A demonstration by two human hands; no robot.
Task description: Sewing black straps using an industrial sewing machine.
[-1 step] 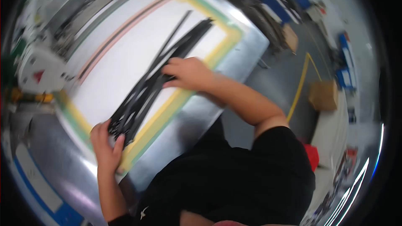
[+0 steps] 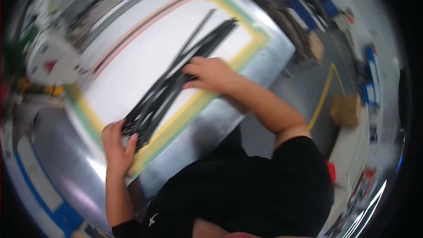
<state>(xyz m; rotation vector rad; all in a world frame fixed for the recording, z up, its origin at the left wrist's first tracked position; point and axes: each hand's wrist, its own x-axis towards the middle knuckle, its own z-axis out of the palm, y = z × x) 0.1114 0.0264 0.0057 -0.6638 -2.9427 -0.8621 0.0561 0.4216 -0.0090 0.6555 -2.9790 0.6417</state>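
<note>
A loose bundle of long, thin black strips [image 2: 165, 90] lies slantwise across a white board [image 2: 132, 66] in the head view. My right hand [image 2: 212, 75] grips the bundle around its middle, fingers curled over the strips. At the near left end, my left hand [image 2: 118, 145] has its thumb and fingers on either side of the strip ends. One strip parts from the others at the far end and points up alone. Blur hides the details of the strip ends.
Yellow and green tape [image 2: 178, 117] borders the board on a shiny metal table [image 2: 216, 128]. A dark line between pink bands [image 2: 145, 26] crosses the board. A white machine part [image 2: 53, 64] stands at the left. A cardboard box [image 2: 345, 110] sits on the right.
The whole scene has shifted slightly right in the picture. Both hands stay at the same places on the strips.
</note>
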